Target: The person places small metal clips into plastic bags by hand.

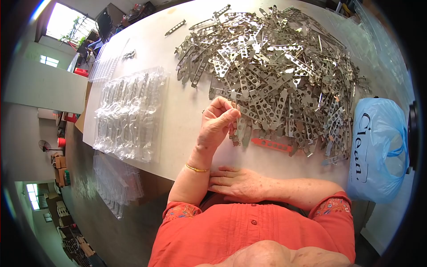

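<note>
My left hand [219, 119], with a gold bracelet at its wrist, is raised at the near left edge of a big heap of perforated metal strips [271, 100]. Thumb and forefinger are pinched together on what looks like one thin metal strip [235, 95], seen nearly edge-on and partly hidden by the fingers. Flat at the table's front edge, close to my left forearm, lies my right hand [235, 181]; its fingers are stretched out and hold nothing. Between my right forearm and the heap, one strip [271, 144] looks red.
Clear plastic trays [129, 115] holding strips stand left on the white table [178, 153]. More clear trays [116, 182] sit lower, beside the table edge. One loose strip [175, 27] lies at the back. A blue plastic bag [378, 149] is at the right.
</note>
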The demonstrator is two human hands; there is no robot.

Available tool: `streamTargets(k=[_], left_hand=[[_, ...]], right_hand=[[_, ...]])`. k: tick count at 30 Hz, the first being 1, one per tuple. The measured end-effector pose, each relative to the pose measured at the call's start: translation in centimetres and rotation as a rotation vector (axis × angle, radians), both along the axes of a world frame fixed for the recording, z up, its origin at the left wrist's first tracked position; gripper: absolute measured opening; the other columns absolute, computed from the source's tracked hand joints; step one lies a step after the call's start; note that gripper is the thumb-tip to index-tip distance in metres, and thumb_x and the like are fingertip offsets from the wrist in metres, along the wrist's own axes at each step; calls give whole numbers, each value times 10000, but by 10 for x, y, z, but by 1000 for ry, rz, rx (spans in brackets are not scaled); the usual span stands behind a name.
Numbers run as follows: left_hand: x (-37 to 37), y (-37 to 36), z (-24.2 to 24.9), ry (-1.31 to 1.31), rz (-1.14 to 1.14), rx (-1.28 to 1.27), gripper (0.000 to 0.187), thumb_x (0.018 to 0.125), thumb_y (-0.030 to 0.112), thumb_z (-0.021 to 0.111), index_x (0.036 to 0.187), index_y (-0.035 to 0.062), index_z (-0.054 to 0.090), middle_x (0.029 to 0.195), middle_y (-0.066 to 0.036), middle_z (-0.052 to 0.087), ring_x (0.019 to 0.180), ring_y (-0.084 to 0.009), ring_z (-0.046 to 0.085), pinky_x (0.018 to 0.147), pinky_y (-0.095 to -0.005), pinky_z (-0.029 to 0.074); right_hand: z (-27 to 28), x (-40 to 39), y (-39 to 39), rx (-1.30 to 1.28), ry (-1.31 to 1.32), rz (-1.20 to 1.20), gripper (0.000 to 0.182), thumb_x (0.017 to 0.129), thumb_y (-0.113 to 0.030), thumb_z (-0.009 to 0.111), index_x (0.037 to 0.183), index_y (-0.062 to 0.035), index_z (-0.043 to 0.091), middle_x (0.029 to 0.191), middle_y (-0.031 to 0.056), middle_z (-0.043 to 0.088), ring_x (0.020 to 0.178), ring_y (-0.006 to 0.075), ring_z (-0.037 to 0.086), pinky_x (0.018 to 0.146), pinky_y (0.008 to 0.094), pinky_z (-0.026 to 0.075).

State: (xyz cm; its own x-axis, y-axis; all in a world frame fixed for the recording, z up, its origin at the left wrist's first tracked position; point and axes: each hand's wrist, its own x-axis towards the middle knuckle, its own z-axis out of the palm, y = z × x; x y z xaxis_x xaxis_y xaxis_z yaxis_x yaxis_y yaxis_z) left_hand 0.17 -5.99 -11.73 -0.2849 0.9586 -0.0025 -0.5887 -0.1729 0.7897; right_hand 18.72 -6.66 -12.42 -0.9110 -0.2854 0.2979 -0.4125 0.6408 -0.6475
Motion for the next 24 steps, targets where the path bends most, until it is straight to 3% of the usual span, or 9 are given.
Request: streamTargets(k=[8, 12, 14, 15, 24], left_hand=[[-3, 0, -9, -37, -61, -7, 154, 938, 81, 711, 994, 108, 570, 901, -91, 707, 550, -29, 490, 443, -165, 348], [-3, -2, -2, -54, -72, -34, 151, 941, 73, 702, 1005, 108, 570, 894, -97, 713, 528, -32, 489, 429, -171, 349], [-4, -1, -6, -51, -64, 10, 130, 959, 30, 653, 1036, 71, 556, 949, -104, 688, 713, -109, 641, 505, -206, 472], [-4, -1, -6, -55, -61, 18, 130, 959, 30, 653, 1036, 71, 556, 949, -104, 688, 713, -109, 641, 505, -206, 472], [0, -2, 5, -92, 13, 33, 156, 937, 24, 677, 996, 80, 544, 839, -34, 643, 512, -69, 524, 407, -221, 387]], right_hand=[[1, 0, 1, 5, -8, 13, 444, 897, -191, 611, 1306, -33, 542, 1367, 105, 535, 1365, 240, 450, 1216, 449, 277], [2, 0, 1, -4, -3, 13, 459, 875, -181, 636, 1299, -32, 546, 1362, 109, 536, 1358, 242, 456, 1209, 454, 288], [2, 0, 1, -3, -5, 17, 463, 869, -180, 642, 1297, -32, 547, 1362, 110, 536, 1356, 243, 457, 1206, 456, 293], [2, 0, 0, 3, -1, 14, 471, 865, -181, 647, 1301, -34, 547, 1362, 110, 537, 1356, 245, 458, 1203, 459, 297], [11, -3, -3, 59, -4, 28, 473, 911, -229, 647, 1340, -61, 543, 1363, 107, 547, 1334, 264, 480, 1150, 493, 352]])
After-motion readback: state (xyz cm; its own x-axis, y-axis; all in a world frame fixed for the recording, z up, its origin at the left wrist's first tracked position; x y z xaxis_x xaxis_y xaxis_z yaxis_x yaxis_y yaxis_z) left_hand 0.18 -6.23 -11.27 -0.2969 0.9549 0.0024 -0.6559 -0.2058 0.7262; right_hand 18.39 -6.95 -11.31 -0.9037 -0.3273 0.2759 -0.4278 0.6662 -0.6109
